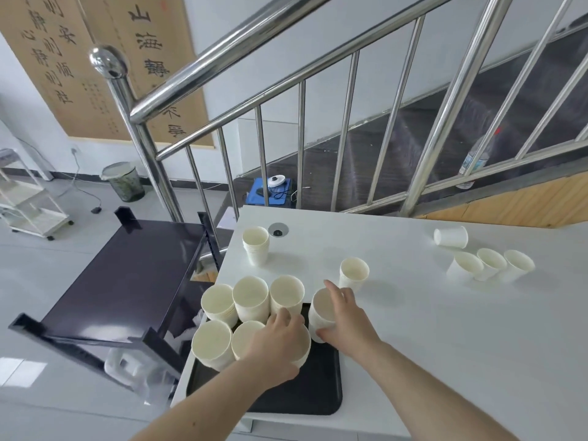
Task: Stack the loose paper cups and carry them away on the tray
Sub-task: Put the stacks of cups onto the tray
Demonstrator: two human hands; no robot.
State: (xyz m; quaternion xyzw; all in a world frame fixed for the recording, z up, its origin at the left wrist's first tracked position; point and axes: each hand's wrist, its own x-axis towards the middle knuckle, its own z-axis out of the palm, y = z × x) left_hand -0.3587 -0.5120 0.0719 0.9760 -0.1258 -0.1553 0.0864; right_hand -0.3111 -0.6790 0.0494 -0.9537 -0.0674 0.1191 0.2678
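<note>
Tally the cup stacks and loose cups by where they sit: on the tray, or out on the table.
Cup stacks on the black tray, counting the one the right hand grips and the one under the left hand: 7
Cup stacks on the white table: 2
Upright single cups at far right: 3
Cup lying on its side: 1
Total: 13
</note>
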